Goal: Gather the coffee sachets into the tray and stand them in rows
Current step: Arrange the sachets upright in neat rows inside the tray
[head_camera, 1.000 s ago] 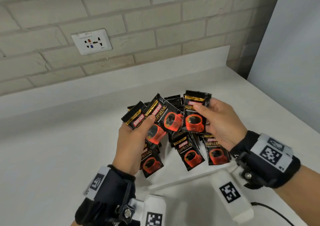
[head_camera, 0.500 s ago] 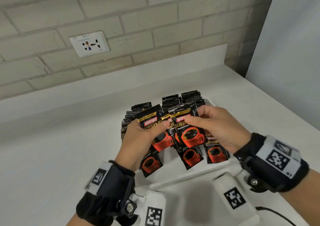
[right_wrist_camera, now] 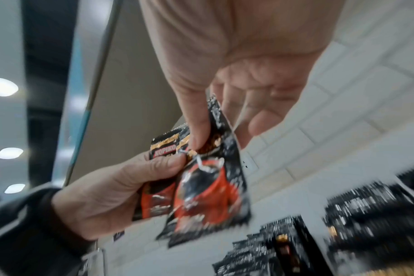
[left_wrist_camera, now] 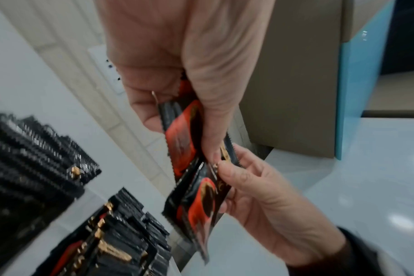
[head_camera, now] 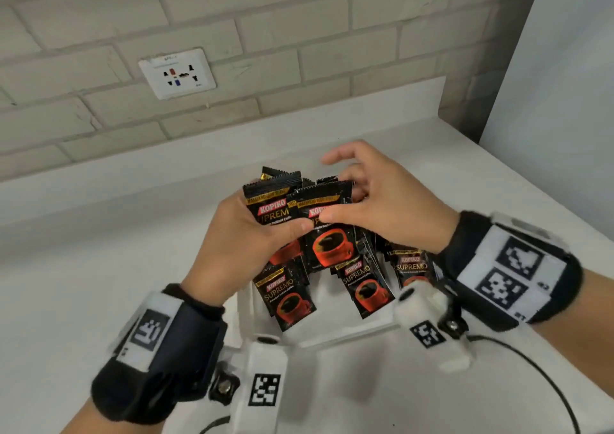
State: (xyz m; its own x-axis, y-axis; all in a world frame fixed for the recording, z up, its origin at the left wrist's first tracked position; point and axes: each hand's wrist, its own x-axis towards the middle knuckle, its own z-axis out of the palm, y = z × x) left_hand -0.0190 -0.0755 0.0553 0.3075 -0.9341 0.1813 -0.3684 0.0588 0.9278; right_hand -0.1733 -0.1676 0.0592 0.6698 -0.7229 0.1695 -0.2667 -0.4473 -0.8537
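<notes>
The counter (head_camera: 99,234) carries the white tray (head_camera: 332,330), which sits below both hands and holds upright sachet rows (left_wrist_camera: 35,158). The left hand (head_camera: 242,234) grips a small fan of sachets (head_camera: 272,207). The right hand (head_camera: 382,214) pinches the front sachet (head_camera: 332,244) with thumb and forefinger, its other fingers spread. The sachets look light, limp and slick; pinch them at the crimped top edge.
</notes>
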